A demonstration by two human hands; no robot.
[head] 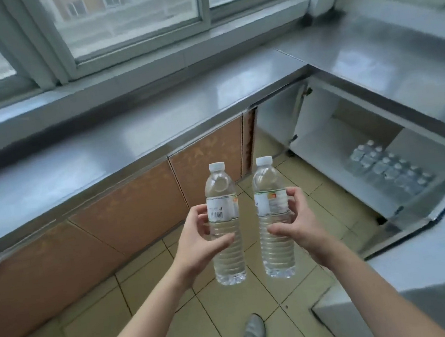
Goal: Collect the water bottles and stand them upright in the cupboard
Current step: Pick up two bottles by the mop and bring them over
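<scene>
Head view: a person stands on a tiled floor and carries two water bottles toward an open cupboard (332, 138) under the steel worktop (154, 126) at the far right.
Left hand (196, 238): its grip is clamped round the left bottle (224, 224) at the label, thumb in front and fingers behind; the bottle is upright, cap up, in the air.
Right hand (298, 223): its grip is clamped round the right bottle (273, 218) in the same way, also upright.
Stored bottles (389, 170): rows already stand close together on the cupboard floor, toward its right part.
Risk, knocking over: I judge that a bottle put down too near the rows could push them and make several fall.
Risk, collision: the two held bottles are just beside each other and may bump while lowering.
Risk, cupboard edge: the worktop edge hangs above the opening; a cap could catch there if the bottle enters too high.
</scene>
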